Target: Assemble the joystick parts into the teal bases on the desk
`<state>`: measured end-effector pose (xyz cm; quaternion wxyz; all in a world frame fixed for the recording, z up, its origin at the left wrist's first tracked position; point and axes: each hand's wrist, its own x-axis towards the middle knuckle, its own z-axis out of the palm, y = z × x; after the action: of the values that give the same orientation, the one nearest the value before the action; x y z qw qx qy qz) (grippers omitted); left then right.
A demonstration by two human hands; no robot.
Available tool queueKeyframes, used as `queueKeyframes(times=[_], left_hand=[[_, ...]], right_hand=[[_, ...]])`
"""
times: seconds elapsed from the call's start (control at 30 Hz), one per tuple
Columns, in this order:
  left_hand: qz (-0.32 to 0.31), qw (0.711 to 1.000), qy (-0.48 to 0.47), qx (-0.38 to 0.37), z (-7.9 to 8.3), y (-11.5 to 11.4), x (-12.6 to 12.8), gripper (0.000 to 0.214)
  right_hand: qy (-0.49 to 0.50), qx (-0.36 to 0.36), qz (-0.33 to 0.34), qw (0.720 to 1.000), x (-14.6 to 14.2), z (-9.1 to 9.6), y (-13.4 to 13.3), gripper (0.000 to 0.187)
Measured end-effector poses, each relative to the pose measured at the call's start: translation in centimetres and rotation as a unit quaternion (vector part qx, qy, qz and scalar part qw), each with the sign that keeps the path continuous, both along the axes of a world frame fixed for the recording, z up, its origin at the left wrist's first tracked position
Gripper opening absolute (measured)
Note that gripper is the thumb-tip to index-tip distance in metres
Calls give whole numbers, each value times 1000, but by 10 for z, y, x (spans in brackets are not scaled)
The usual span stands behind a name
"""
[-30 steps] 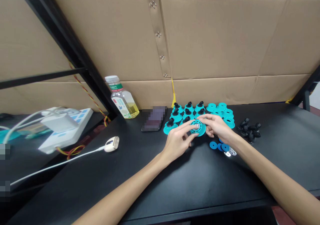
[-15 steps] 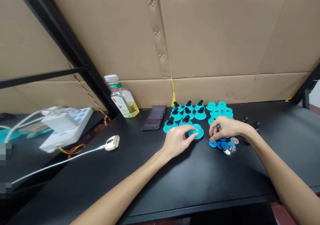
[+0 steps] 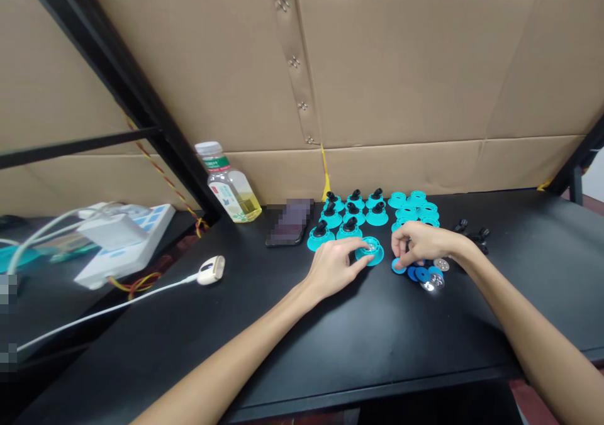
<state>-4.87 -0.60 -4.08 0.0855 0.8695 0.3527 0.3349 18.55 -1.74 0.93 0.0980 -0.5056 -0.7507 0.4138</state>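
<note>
My left hand (image 3: pixel 333 263) has thumb and forefinger closed on the rim of a turquoise flared base (image 3: pixel 376 259) that stands on the table. A clear disc lies in its middle. My right hand (image 3: pixel 419 241) is curled, its fingertips pinching a blue disc (image 3: pixel 398 266) at the left side of a small pile. In that pile are several blue discs (image 3: pixel 422 275) and several clear discs with holes (image 3: pixel 438 280), partly under the hand. Just behind my left hand stand turquoise bases with black swivel fittings (image 3: pixel 350 226) on top, set in rows.
Stacked turquoise bases (image 3: pixel 418 197) without fittings stand behind my right hand. Loose black fittings (image 3: pixel 482 236) lie beyond my right wrist. A phone (image 3: pixel 289 224), a bottle (image 3: pixel 233 189) and a white cable with a beige plug (image 3: pixel 211 270) are to the left. Cardboard (image 3: pixel 401 66) walls the back.
My right fingertips have closed on a blue disc at the pile's left edge and shifted it slightly. My left hand stays on the turquoise base. The view has moved a little.
</note>
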Motion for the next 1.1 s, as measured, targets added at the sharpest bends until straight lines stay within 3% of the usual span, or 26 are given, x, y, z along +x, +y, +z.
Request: queueKeyframes(times=[0.33,0.5,0.7,0.9,1.1], left_hand=[[9,1000,21,0,4,-3,0,22],[20,1000,-2,24,6,-5,0,31],[-3,996,-15,87,8,-10,2,37],[-16,991,-32,128,8,-12,3,26],[-15,990,-75,116,10,-11,3,19]], right_hand=[[27,76,-44,996,1,-11,7,10],[77,32,-61,995,-4,-4,2,15],[207,4,-65,976,-18,0,-1,24],[267,-33,-85,959,-29,-6,0,30],[316,-44,-103,942,-28,2,-4,26]])
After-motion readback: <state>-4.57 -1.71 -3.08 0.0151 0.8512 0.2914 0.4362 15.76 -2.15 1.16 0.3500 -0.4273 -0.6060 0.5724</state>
